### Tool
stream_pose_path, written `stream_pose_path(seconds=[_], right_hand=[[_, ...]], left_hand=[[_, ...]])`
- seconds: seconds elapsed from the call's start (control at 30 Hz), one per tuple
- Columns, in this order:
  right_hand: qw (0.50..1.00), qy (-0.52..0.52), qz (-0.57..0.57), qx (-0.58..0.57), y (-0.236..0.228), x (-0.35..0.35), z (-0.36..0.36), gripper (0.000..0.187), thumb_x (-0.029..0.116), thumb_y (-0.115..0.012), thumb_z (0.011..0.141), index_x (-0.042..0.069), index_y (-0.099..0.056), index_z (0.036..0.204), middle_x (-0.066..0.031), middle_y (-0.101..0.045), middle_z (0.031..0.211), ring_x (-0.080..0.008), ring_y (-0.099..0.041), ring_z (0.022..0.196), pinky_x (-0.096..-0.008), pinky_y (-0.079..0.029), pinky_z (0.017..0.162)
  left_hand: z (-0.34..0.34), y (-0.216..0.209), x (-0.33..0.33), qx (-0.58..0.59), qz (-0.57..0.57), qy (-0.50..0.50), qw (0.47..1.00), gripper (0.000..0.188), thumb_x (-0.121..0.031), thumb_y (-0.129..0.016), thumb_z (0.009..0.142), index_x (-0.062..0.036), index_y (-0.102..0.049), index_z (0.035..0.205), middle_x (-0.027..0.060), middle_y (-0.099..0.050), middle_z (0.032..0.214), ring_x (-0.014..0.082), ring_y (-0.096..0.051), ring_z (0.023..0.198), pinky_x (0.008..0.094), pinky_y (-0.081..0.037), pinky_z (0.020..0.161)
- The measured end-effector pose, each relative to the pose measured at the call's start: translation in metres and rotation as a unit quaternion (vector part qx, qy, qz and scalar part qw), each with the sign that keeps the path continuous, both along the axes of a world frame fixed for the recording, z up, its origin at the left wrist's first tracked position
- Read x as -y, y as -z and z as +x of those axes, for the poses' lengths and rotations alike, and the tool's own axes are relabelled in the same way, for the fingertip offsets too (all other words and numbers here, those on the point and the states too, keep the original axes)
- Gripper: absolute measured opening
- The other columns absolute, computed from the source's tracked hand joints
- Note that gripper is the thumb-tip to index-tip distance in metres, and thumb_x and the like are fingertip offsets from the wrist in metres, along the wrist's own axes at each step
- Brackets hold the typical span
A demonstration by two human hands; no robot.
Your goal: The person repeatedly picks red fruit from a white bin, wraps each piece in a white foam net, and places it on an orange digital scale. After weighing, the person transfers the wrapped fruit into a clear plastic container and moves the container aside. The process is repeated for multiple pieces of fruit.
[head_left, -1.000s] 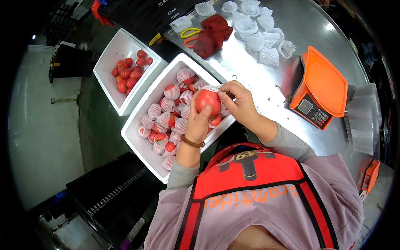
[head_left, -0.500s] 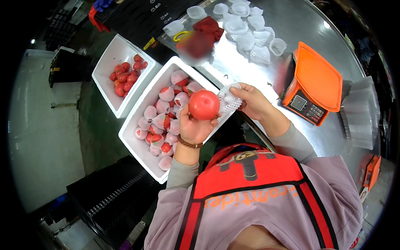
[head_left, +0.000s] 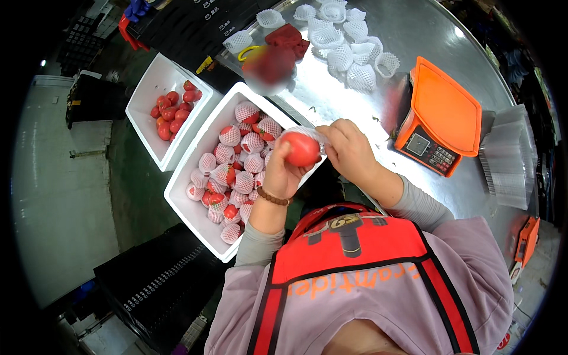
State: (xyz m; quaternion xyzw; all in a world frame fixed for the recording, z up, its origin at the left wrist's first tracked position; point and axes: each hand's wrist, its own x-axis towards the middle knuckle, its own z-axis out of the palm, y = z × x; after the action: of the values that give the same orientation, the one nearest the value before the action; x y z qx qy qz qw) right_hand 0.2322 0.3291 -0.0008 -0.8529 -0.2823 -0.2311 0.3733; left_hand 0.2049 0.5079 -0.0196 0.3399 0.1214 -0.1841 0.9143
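A large red tomato (head_left: pixel 300 149) rests in my left hand (head_left: pixel 281 173), fingers and thumb curled around its side. My right hand (head_left: pixel 350 149) pinches a white foam net sleeve (head_left: pixel 309 131), which lies against the tomato's upper right side. How far the net goes around the tomato I cannot tell. Both hands are over the right edge of a large white foam box (head_left: pixel 204 232). Inside it lie several tomatoes in foam nets (head_left: pixel 241 182), some with red tops showing.
A smaller white foam box (head_left: pixel 144 100) holds bare tomatoes (head_left: pixel 171 112). On the metal table (head_left: pixel 426 35) are loose foam nets (head_left: pixel 340 56), a dark red cloth (head_left: pixel 288 38), an orange scale (head_left: pixel 445 112) and stacked clear plastic containers (head_left: pixel 510 157). A black crate (head_left: pixel 154 290) stands lower left.
My right hand has brought the foam net against the tomato, and its fingers have turned toward it. The tomato has tilted and shifted slightly right in my left hand. The view has shifted slightly.
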Motion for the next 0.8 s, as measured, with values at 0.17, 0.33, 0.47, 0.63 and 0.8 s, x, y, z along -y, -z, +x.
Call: stream_pose_path(seconds=[0.17,0.33,0.47,0.63,0.8], right_hand=[[0.972,0.062,0.113,-0.197,0.017,0.000,0.010,0.022,0.002,-0.065,0.068,0.005,-0.060,0.090,-0.0099,-0.053,0.074,-0.0302,-0.055,0.066,-0.0370,-0.046,0.059],[0.986,0.036,0.123,-0.111,-0.003,-0.009,0.012,0.018,0.004,-0.065,0.068,0.006,-0.060,0.086,-0.0088,-0.054,0.071,-0.0277,-0.055,0.064,-0.0370,-0.045,0.056],[0.996,-0.005,0.079,0.042,0.001,-0.001,0.012,0.026,0.005,-0.067,0.066,0.007,-0.063,0.091,-0.0079,-0.053,0.071,-0.0264,-0.054,0.062,-0.0363,-0.043,0.055],[0.991,0.034,0.127,-0.012,0.006,0.016,0.008,0.027,0.004,-0.068,0.065,0.007,-0.064,0.092,-0.0070,-0.053,0.071,-0.0272,-0.053,0.063,-0.0362,-0.043,0.056],[0.996,0.000,0.085,0.012,0.006,0.038,-0.001,0.023,0.007,-0.072,0.066,0.008,-0.065,0.089,-0.0051,-0.054,0.071,-0.0260,-0.053,0.063,-0.0361,-0.044,0.057]], left_hand=[[0.016,0.006,0.013,-0.088,-0.047,-0.038,0.994,0.058,-0.054,-0.051,0.088,-0.0055,-0.048,0.120,0.0133,-0.058,0.110,0.0298,-0.062,0.095,0.0308,-0.057,0.073],[0.017,0.014,0.021,-0.035,0.025,-0.021,0.999,0.052,-0.045,-0.053,0.091,-0.0069,-0.042,0.125,0.0090,-0.056,0.111,0.0199,-0.061,0.093,0.0249,-0.054,0.071],[0.020,0.022,0.030,0.100,0.163,-0.049,0.980,0.057,-0.034,-0.061,0.089,-0.0062,-0.034,0.130,0.0064,-0.053,0.108,0.0147,-0.056,0.094,0.0240,-0.050,0.076],[0.020,0.008,0.036,0.223,0.270,0.065,0.934,0.053,-0.017,-0.070,0.083,-0.0042,-0.040,0.124,0.0062,-0.053,0.110,0.0118,-0.053,0.095,0.0250,-0.047,0.082],[0.026,0.022,0.044,0.181,0.253,0.061,0.948,0.043,-0.009,-0.054,0.086,-0.0025,-0.037,0.125,0.0087,-0.057,0.107,0.0134,-0.059,0.089,0.0245,-0.053,0.069]])
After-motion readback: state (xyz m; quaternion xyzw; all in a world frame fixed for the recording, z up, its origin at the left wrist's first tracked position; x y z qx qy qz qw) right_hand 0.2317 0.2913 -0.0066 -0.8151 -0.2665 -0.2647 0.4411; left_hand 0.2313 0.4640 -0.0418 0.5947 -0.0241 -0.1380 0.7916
